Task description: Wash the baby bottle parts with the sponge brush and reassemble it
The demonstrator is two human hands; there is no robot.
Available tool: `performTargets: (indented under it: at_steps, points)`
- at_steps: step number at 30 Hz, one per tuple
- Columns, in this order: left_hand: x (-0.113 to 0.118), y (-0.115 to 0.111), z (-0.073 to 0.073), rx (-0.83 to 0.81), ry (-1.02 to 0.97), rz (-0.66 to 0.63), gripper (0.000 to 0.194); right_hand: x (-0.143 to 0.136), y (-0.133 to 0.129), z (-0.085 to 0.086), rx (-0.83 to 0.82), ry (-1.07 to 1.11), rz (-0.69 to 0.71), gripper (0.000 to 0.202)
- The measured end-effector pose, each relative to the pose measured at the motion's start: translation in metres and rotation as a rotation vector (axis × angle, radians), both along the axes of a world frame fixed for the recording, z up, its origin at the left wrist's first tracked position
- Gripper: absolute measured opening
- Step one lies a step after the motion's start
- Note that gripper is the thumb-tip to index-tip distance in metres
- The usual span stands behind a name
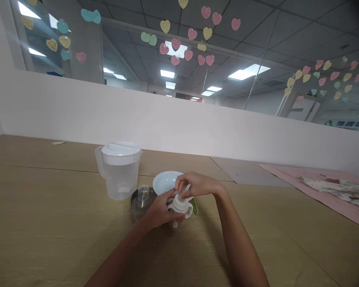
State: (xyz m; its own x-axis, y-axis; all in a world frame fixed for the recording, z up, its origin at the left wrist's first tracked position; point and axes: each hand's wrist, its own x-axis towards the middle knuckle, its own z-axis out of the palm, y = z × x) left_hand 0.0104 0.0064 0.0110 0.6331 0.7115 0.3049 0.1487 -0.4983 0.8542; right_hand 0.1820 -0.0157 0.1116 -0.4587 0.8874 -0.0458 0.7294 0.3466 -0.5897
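Note:
A baby bottle (pixel 180 204) with a white collar and white side handles is held low over the table. My left hand (pixel 161 210) is wrapped round its left side, thumb across the front. From above, my right hand (pixel 197 184) pinches the clear teat (pixel 183 195) at the bottle's top; its fingertips partly hide it. Just left of my left hand, a clear dome cap (pixel 143 193) stands in a dark round metal dish (pixel 134 207). Behind both hands lies a white bowl (pixel 163 181), partly covered by them. A green strip (pixel 195 206) shows beside the right handle.
A lidded clear plastic pitcher (pixel 121 179) stands behind the dish at left. A pink cloth (pixel 287 175) with crumpled items on it covers the table's far right. White wall and a mirror with heart notes rise behind the wooden table (pixel 48 207).

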Motion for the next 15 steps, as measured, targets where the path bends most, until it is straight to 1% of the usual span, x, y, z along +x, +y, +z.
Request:
performTargets:
  at_steps: [2,3,7,10,12,15]
  points:
    - [0.0,-0.002,0.003,-0.017,0.01,-0.023,0.05,-0.001,-0.001,0.001,-0.032,0.012,0.06,0.027]
    - [0.0,-0.003,0.004,-0.022,0.011,-0.034,0.046,-0.001,-0.001,0.001,-0.037,0.006,0.081,0.03]
    - [0.0,-0.002,0.004,-0.03,0.005,-0.022,0.047,-0.003,0.001,-0.001,-0.045,-0.016,0.141,0.041]
    - [0.0,0.0,0.001,-0.028,0.017,0.001,0.052,-0.005,0.002,-0.002,-0.035,-0.033,0.128,0.049]
    - [0.001,0.0,0.001,-0.017,0.005,-0.016,0.063,-0.007,-0.001,-0.001,-0.016,-0.057,0.092,0.056]
    - [0.001,0.001,-0.001,0.004,-0.029,-0.034,0.075,-0.013,-0.008,0.0,0.076,-0.116,0.026,0.067]
